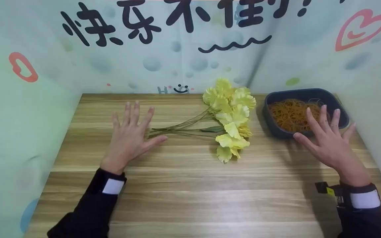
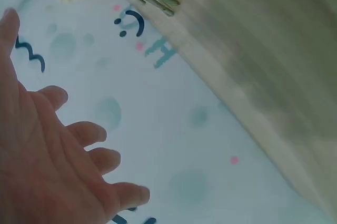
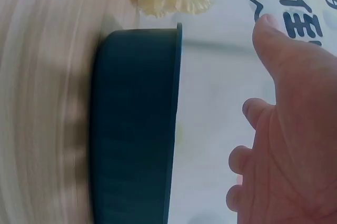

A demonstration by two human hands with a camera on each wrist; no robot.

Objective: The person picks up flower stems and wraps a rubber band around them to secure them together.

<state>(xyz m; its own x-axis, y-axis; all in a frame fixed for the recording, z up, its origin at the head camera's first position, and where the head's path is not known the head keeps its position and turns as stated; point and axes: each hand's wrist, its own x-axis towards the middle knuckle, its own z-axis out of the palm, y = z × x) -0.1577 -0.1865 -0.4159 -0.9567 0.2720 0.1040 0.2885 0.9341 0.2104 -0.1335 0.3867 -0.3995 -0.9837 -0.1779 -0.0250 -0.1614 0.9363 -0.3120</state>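
Note:
My left hand (image 1: 129, 137) is spread wide with nothing in it, left of the bare stem ends of some yellow artificial flowers (image 1: 232, 115). Those flowers lie sideways on the wooden table, blooms to the right, thin green stems (image 1: 184, 127) to the left. Over the front right part of a dark blue tub (image 1: 276, 130) hovers my right hand (image 1: 331, 142), fingers spread and holding nothing. Inside the tub is a heap of thin orange-brown rubber bands (image 1: 288, 114). In the right wrist view the tub's side wall (image 3: 134, 124) stands apart from the palm.
Behind the wooden table (image 1: 210, 201) hangs a pale printed cloth (image 1: 127, 66) with black lettering and hearts, and it also runs along both sides. The tub stands close to the back right corner. Black sleeves with white patches cover both forearms.

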